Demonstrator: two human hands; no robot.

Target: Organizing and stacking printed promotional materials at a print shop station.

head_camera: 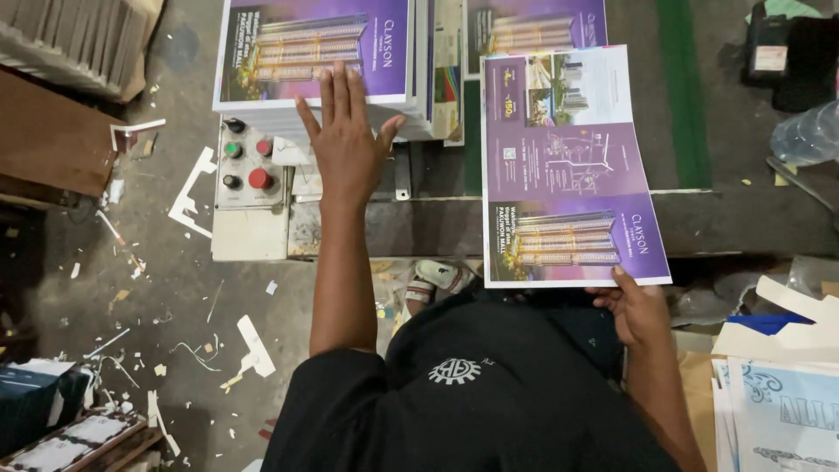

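Grey concrete floor (175, 262), littered with paper offcuts, surrounded the machine table (734, 223) where I was working. My right hand (641, 313) had its fingers (622, 278) pinched on the near edge of a single printed sheet (568, 166), thumb on top at the bottom right corner, so the sheet lay out flat over the table's edge and away from me. My left hand (348, 144) was spread open with nothing grasped, fingers splayed and the palm pressed down on the near edge of a stack of printed sheets (315, 52), which sat just left of the held sheet and beyond a small control panel (247, 166) with red, green and black buttons.

I judged the sheet light and glossy, stiff enough to hold its shape from one corner yet easy to crease or slip, so a grip on the margin with thumb above and fingers beneath suited it best. The stack looked heavy and dense, likely to slide sheet upon sheet if pushed.

Farther out, a second pile of purple prints (533, 26) lay beyond the held sheet, pale blue printed cards (778, 419) lay at the lower right, and stacked greyboard (79, 39) stood at the upper left.
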